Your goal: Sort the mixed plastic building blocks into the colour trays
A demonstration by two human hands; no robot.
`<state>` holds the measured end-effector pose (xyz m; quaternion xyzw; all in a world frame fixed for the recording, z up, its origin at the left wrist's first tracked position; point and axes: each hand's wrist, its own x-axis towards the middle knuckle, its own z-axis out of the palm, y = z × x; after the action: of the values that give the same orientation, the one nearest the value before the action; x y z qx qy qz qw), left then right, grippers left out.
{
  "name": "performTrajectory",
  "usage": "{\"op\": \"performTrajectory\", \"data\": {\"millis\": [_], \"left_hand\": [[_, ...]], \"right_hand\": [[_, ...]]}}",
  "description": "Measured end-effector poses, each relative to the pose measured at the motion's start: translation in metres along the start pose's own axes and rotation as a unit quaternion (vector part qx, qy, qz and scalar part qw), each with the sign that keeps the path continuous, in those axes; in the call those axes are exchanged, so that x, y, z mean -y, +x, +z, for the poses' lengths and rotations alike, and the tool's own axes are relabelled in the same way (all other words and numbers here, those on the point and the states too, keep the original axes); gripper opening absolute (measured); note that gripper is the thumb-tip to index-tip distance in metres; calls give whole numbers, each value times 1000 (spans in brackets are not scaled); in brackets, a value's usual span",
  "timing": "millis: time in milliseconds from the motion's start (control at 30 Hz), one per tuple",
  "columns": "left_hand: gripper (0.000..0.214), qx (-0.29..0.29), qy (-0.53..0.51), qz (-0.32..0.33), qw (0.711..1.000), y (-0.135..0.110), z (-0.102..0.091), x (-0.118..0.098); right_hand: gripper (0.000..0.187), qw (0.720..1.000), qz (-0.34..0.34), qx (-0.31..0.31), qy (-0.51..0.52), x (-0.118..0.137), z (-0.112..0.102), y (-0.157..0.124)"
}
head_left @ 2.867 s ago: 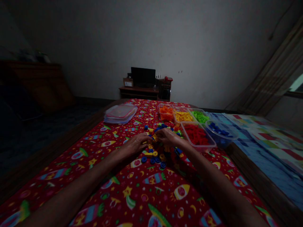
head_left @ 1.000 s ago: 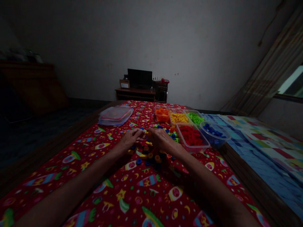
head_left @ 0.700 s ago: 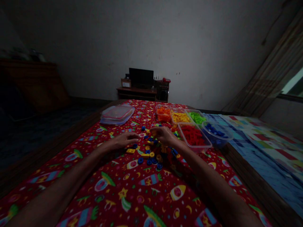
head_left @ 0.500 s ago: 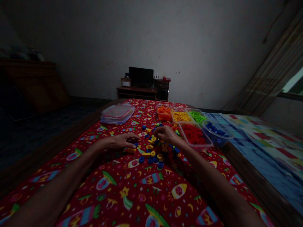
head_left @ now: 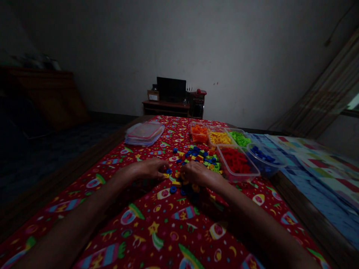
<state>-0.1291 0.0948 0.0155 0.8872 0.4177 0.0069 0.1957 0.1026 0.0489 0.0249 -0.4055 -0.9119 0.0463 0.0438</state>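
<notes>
My left hand (head_left: 151, 168) is at the left edge of a pile of small toy building blocks (head_left: 198, 154). Its thumb and fingers close on a yellow block (head_left: 166, 175) with a blue round piece (head_left: 168, 171) against it. My right hand (head_left: 195, 172) is low over the near part of the pile, fingers bent together and pointing left. Whatever they pinch is hidden by the hand. Near its fingertips lie a yellow ring (head_left: 177, 174), a yellow brick (head_left: 176, 184) and a blue wheel (head_left: 173, 189).
Right of the pile stand plastic tubs of sorted blocks: orange (head_left: 199, 138), yellow (head_left: 220, 138), green (head_left: 239, 139), red (head_left: 238, 160) and blue (head_left: 263, 155). Stacked lids (head_left: 145, 133) lie at the back left. A red patterned cloth (head_left: 157, 228) covers the table.
My right hand has drawn back toward me from the middle of the pile, uncovering blue and green blocks behind it. My left hand has closed around the yellow block. The view has shifted slightly.
</notes>
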Motion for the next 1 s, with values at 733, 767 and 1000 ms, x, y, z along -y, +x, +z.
{"op": "performTrajectory", "data": {"millis": [733, 767, 1000], "left_hand": [[55, -156, -416, -41, 895, 22, 18, -41], [53, -158, -406, -37, 899, 23, 19, -39], [45, -307, -104, 83, 942, 21, 34, -61]], "right_hand": [[7, 979, -44, -126, 151, -21, -1, 0], [8, 981, -39, -127, 145, -20, -6, -2], [14, 967, 107, -222, 68, -68, -51, -17]]}}
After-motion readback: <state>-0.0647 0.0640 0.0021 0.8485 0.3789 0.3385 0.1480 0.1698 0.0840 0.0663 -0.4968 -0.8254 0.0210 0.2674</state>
